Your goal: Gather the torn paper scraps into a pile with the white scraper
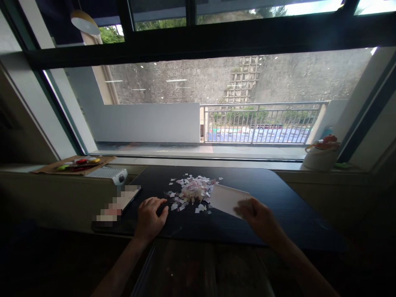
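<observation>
A heap of small cut paper scraps, mostly white and pale pink, lies on the dark table. My right hand grips a flat whitish card by its right end. The card's left edge is at the right side of the heap. On the left, my left hand rests at the tabletop with its fingers curved and thumb apart, holding nothing. Its fingertips are close to the loose scraps at the heap's left edge, and I cannot tell whether they touch any.
A partly blurred flat item lies at the table's left edge. Beyond it are a white box-like device and a cardboard sheet with colourful things. A white bucket stands on the sill at right, below a large window.
</observation>
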Available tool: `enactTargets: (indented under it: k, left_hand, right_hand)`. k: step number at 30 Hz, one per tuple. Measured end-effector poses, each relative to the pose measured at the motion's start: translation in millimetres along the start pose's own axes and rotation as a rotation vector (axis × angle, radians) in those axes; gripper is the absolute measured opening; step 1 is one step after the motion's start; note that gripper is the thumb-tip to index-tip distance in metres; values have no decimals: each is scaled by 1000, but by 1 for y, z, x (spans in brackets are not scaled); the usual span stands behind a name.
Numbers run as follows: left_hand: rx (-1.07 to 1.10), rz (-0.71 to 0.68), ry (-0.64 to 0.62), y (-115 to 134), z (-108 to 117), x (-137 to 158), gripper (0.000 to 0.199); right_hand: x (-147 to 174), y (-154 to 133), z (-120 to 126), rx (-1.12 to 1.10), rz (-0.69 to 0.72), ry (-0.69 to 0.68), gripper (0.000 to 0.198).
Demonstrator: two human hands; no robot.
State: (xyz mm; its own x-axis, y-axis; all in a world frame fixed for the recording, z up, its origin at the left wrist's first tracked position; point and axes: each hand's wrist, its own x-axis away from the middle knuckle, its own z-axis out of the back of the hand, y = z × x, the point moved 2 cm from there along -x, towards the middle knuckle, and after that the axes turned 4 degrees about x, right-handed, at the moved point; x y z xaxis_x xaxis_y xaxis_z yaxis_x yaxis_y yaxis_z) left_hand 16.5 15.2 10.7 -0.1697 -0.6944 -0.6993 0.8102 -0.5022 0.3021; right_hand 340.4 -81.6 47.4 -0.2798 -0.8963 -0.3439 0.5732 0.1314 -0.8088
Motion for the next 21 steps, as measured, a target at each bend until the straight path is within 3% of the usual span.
enactTargets:
  k: [3, 6, 12, 21]
  left_hand:
    - [-2, 16, -1, 0, 0, 0, 22]
    - [-2, 17, 5, -1, -1, 0, 22]
    - [-3, 10, 6, -1, -2, 2, 22]
    - [4, 8, 4, -5, -3, 2, 24]
  right_hand:
    - [-7, -10, -17, -18, 56, -99, 18]
    - [-12, -13, -20, 113, 87, -109, 14]
    - [-3, -10, 19, 437, 23, 0, 16]
    - [8, -12, 36, 295, 33, 34, 16]
